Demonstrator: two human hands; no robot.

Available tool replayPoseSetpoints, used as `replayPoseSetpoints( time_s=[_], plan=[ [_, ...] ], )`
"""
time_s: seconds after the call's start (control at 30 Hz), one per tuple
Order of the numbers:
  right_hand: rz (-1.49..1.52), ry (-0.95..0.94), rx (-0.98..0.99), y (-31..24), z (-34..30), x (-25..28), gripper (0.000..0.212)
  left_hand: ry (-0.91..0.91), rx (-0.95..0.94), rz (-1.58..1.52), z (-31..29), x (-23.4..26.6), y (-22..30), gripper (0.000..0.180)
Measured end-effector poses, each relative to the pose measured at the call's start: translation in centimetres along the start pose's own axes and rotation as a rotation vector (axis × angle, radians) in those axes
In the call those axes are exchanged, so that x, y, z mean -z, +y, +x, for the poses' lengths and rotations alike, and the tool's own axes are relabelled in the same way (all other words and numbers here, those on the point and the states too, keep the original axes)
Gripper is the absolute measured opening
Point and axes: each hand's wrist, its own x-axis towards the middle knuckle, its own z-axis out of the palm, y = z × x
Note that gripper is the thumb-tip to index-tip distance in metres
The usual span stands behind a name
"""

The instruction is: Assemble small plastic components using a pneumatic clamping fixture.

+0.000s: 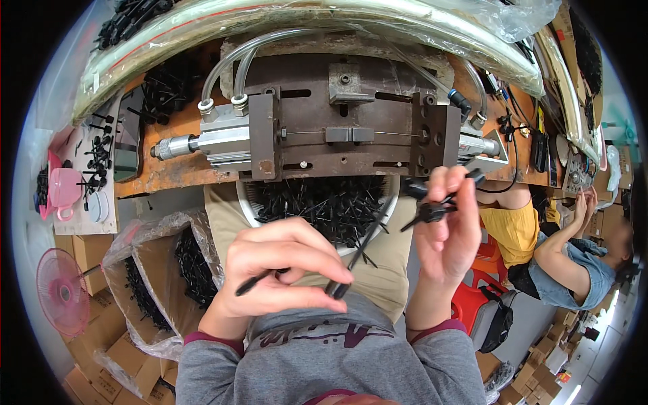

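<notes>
- The left hand [287,260] is pinching the lower end of a long black piece [364,246] between thumb and index fingertip, the gap being only as wide as the piece; its other fingers are curling inward, and a second black rod [251,283] is poking out beneath them.
- The long black piece is slanting up and rightward from that pinch, its far end passing in front of the tub.
- The right hand [449,233] is gripping a small cluster of black parts [432,212] with thumb and bent fingers, nearly closed; how many parts it is holding, I cannot tell.
- A white tub [246,208] heaped with loose black pieces [314,206] is showing between the knees, just off the front edge of the workbench [169,177].
- A dark metal fixture [314,116] is reaching to the workbench's front edge, with a silver cylinder [226,138] jutting toward the left end and clear hoses [219,67] arching toward the back edge.
- More black parts [165,94] are lying near the workbench's back left corner; cables [516,118] are trailing along its right end.
- Beyond the left end, a pale board [81,227] is carrying a pink mug [65,187].
- Below it, a pink fan [62,290] is standing beside plastic-lined cartons [158,277] containing black parts.
- To the right, another person [580,270] is sitting with both hands raised, near a red stool [466,304].
</notes>
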Motion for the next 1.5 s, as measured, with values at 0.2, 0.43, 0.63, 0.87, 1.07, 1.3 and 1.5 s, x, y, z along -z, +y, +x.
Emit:
replayPoseSetpoints(
  time_s=[0.2,0.43,0.63,0.87,1.07,1.3,1.5],
  plan=[
    [-0.178,0.046,0.156,-0.1,-0.7,0.0,0.013,0.233,-0.248,0.774,2.1,-1.5,-2.5,0.028],
    [-0.357,0.071,0.162,-0.5,-1.1,-0.6,0.017,0.167,-0.199,1.088,3.8,-2.6,-3.0,0.023],
    [-0.421,0.098,0.202,-1.0,-1.5,0.0,0.018,0.173,-0.156,1.094,4.2,-2.3,-3.0,0.021],
    [-0.458,0.160,0.063,-1.1,-1.3,-0.1,0.014,0.180,-0.153,1.056,4.3,-2.3,-3.2,0.023],
    [-0.390,0.149,-0.064,-0.9,-0.6,0.1,0.011,0.130,-0.213,0.581,4.3,-2.1,-2.6,0.033],
    [-0.245,0.031,-0.295,0.1,-0.5,-0.5,0.012,-0.044,-0.382,0.459,3.4,-1.8,-2.0,0.029],
    [-0.180,0.006,-0.342,0.2,-0.4,-0.4,0.014,-0.061,-0.368,0.642,2.8,-1.8,-1.5,0.029]
  ],
)
